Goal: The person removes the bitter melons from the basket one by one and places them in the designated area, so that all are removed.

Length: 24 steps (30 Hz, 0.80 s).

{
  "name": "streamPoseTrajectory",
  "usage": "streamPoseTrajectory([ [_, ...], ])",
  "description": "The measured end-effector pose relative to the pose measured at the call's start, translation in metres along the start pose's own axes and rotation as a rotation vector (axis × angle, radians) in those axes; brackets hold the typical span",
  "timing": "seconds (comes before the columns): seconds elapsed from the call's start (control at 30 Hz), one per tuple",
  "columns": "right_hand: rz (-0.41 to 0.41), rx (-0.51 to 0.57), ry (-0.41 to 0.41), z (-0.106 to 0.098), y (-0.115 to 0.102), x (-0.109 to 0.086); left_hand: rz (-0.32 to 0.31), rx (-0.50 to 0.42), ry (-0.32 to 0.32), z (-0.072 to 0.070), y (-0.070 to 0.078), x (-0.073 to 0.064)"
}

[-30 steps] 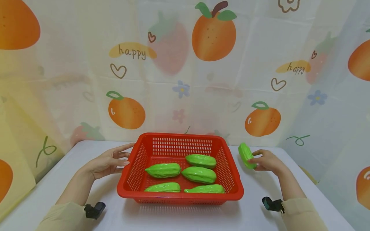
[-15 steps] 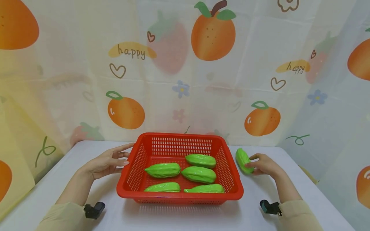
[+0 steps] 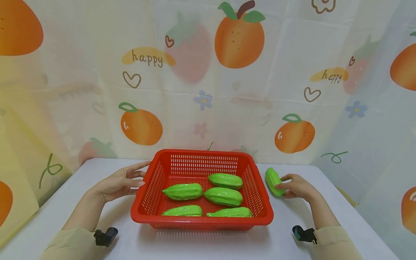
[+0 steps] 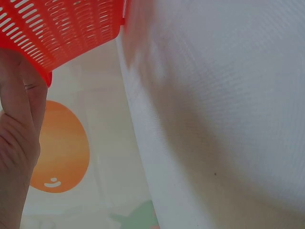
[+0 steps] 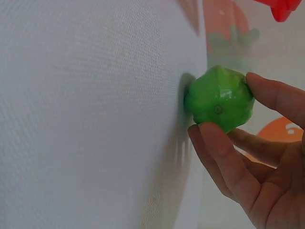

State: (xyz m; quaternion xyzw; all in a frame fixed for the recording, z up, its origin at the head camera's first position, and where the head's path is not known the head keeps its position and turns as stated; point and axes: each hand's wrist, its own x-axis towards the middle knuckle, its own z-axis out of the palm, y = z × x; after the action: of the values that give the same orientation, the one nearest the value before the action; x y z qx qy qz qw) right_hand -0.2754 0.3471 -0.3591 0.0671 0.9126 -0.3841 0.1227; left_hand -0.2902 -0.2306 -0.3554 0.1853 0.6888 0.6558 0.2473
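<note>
A red plastic basket [image 3: 201, 219] with slotted walls stands on the table, holding several glossy green bitter gourds. My left hand [image 3: 120, 183] is at its left rim, fingers and thumb spread against the edge. In the left wrist view, fingers [image 4: 21, 88] reach up under the basket's rim [image 4: 47, 78], their tips partly hidden. Beyond the basket's right side, my right hand [image 3: 297, 186] pinches another bitter gourd [image 3: 273, 181] between thumb and fingers. In the right wrist view this bitter gourd [image 5: 221, 98] shows its rounded end, low against the tabletop.
A white cloth-covered table [image 3: 123, 242] lies under everything. Behind it hangs a fruit-printed curtain [image 3: 208, 119], close to the table's far edge. Inside the basket, one bitter gourd [image 3: 183, 191] lies left of two others, with more by the front wall.
My right hand has moved slightly left and down with the bitter gourd, bringing it lower beside the basket; over the last half second it hardly moves. The left hand and basket keep their place.
</note>
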Motion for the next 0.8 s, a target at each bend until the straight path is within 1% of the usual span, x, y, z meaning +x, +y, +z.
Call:
streamPoseTrajectory([
  [0.5,0.014,-0.018,0.016,-0.0005,0.0017,0.0001,-0.008,0.003,0.005,0.001,0.0008,0.0009],
  [0.8,0.011,-0.028,0.012,-0.0018,0.0024,-0.0009,0.01,-0.002,-0.021,-0.0028,-0.0021,0.0011],
])
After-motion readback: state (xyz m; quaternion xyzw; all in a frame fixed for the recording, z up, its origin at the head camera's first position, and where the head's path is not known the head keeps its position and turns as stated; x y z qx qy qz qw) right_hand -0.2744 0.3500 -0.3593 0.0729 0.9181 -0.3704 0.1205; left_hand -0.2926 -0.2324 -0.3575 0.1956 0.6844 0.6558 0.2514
